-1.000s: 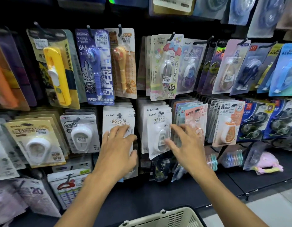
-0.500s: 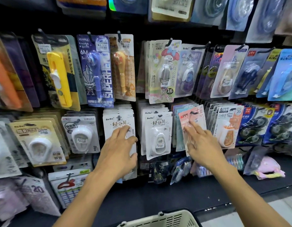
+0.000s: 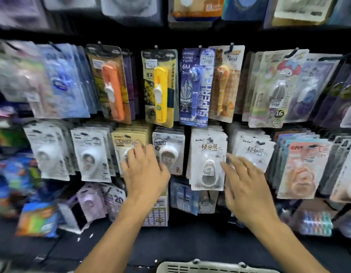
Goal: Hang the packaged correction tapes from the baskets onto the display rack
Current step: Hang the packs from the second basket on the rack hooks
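Rows of packaged correction tapes hang on black pegs of the display rack (image 3: 190, 36). My left hand (image 3: 145, 172) reaches up with fingers spread, over a beige pack (image 3: 127, 146) and beside a white and grey pack (image 3: 168, 152). My right hand (image 3: 243, 180) is spread open too, in front of a white pack (image 3: 253, 150) and just right of another white pack (image 3: 208, 160). Neither hand holds anything. The pink pack (image 3: 302, 168) hangs to the right of my right hand.
A pale plastic basket rim (image 3: 206, 267) shows at the bottom edge, below my arms. A dark shelf (image 3: 170, 245) under the pegs carries loose packs and boxes (image 3: 91, 205). Long yellow (image 3: 160, 93) and orange (image 3: 113, 89) tape packs hang in the upper row.
The view has swung left, so the rack slid right. My right hand left the pink pack and moved left to the white pack. My left hand shifted left to the beige pack.
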### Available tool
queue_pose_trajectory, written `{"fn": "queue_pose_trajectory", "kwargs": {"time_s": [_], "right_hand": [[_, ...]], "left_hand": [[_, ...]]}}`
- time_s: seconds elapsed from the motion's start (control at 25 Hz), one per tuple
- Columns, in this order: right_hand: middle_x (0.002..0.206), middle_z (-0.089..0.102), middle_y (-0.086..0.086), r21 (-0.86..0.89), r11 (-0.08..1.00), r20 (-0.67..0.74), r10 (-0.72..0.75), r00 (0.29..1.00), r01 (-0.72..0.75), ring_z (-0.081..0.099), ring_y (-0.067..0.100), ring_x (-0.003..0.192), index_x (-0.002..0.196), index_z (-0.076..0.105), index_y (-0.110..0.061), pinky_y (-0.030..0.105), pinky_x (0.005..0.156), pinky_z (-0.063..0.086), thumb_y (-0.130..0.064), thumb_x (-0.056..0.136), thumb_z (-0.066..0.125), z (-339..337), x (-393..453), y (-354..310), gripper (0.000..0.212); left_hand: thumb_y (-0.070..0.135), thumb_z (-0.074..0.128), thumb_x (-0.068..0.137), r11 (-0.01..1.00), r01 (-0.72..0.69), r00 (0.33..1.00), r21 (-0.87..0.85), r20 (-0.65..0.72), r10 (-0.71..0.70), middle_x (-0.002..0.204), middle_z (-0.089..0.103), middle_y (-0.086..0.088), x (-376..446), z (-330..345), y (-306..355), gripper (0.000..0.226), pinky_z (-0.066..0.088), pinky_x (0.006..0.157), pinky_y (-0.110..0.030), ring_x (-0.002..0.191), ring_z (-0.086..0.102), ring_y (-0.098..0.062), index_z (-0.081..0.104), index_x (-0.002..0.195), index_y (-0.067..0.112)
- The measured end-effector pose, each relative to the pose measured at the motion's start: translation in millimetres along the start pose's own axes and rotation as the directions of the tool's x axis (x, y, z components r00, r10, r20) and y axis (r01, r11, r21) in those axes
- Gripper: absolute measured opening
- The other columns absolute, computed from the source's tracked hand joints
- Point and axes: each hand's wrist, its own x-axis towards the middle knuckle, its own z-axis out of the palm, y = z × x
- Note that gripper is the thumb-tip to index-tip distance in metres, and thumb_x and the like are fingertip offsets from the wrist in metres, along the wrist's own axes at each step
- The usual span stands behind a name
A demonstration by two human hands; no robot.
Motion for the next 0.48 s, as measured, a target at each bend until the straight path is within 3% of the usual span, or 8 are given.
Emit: {"fn": "queue_pose_trajectory", "kwargs": {"time_s": [0.08,0.12,0.2,0.28,0.32,0.36,0.4,0.48], "right_hand": [[0.131,0.066,0.014,0.025,0.979,0.032,-0.202,0.979,0.201,0.063,0.039,0.120,0.122,0.070,-0.004,0.055,0.090,0.057,-0.011,0.059,0.086,9,7,-40,0.066],[0.131,0.067,0.012,0.036,0.963,0.087,-0.269,0.959,0.267,0.063,0.037,0.122,0.123,0.071,-0.006,0.053,0.094,0.056,-0.016,0.058,0.087,12,14,-60,0.068],[0.145,0.057,0.011,0.020,0.954,0.194,-0.296,0.935,0.298,0.053,0.033,0.136,0.135,0.064,-0.008,0.050,0.107,0.047,-0.026,0.065,0.083,17,33,-96,0.075],[0.169,0.009,0.008,0.009,0.958,0.275,-0.276,0.921,0.285,0.010,0.028,0.156,0.158,0.028,-0.011,0.048,0.125,0.015,-0.026,0.086,0.063,26,51,-119,0.081],[0.168,-0.015,0.004,-0.006,0.965,0.315,-0.246,0.917,0.261,-0.011,0.025,0.156,0.161,0.011,-0.013,0.048,0.125,0.001,-0.023,0.092,0.052,31,56,-127,0.081],[0.166,-0.024,0.004,-0.017,0.967,0.357,-0.231,0.905,0.253,-0.019,0.024,0.154,0.161,0.005,-0.013,0.049,0.125,-0.005,-0.021,0.094,0.048,33,57,-134,0.080],[0.168,-0.016,0.008,-0.025,0.967,0.376,-0.227,0.898,0.255,-0.014,0.028,0.155,0.161,0.013,-0.011,0.051,0.125,-0.001,-0.022,0.092,0.052,33,57,-140,0.080],[0.159,0.037,0.019,-0.011,0.969,0.269,-0.234,0.934,0.246,0.030,0.038,0.149,0.143,0.053,-0.005,0.051,0.122,0.021,-0.022,0.075,0.075,26,52,-157,0.074]], "left_hand": [[0.027,0.054,0.091,0.993,-0.119,0.982,-0.002,0.148,0.119,0.168,0.012,-0.012,6,3,-25,0.070,0.016,0.125,-0.045,0.154,0.012,-0.029,0.029,0.154,0.011],[0.024,0.054,0.093,0.985,-0.160,0.967,-0.069,0.190,0.171,0.171,0.005,-0.008,7,1,-34,0.073,0.011,0.127,-0.041,0.157,0.004,-0.025,0.024,0.158,0.012],[0.019,0.058,0.093,0.950,-0.148,0.980,-0.274,0.088,0.178,0.163,0.030,-0.006,7,-4,-51,0.059,0.025,0.123,-0.038,0.151,0.023,-0.026,0.043,0.150,0.014],[0.019,0.061,0.090,0.941,-0.049,0.986,-0.336,-0.167,-0.008,0.132,0.053,-0.005,6,-11,-71,0.032,0.045,0.102,-0.042,0.124,0.047,-0.028,0.061,0.121,0.016],[0.020,0.062,0.088,0.944,0.060,0.960,-0.325,-0.240,-0.144,0.125,0.053,-0.006,8,-15,-85,0.028,0.047,0.096,-0.044,0.117,0.048,-0.029,0.060,0.115,0.016],[0.021,0.062,0.086,0.931,0.170,0.928,-0.323,-0.266,-0.262,0.127,0.051,-0.008,11,-19,-99,0.033,0.045,0.096,-0.047,0.118,0.047,-0.031,0.056,0.118,0.016],[0.021,0.061,0.084,0.905,0.259,0.898,-0.337,-0.261,-0.354,0.134,0.048,-0.010,16,-24,-115,0.043,0.043,0.101,-0.051,0.124,0.044,-0.034,0.051,0.126,0.015],[0.017,0.059,0.085,0.850,0.371,0.866,-0.375,-0.190,-0.462,0.156,0.034,-0.013,31,-29,-151,0.068,0.031,0.115,-0.055,0.143,0.031,-0.035,0.036,0.148,0.013]]}}
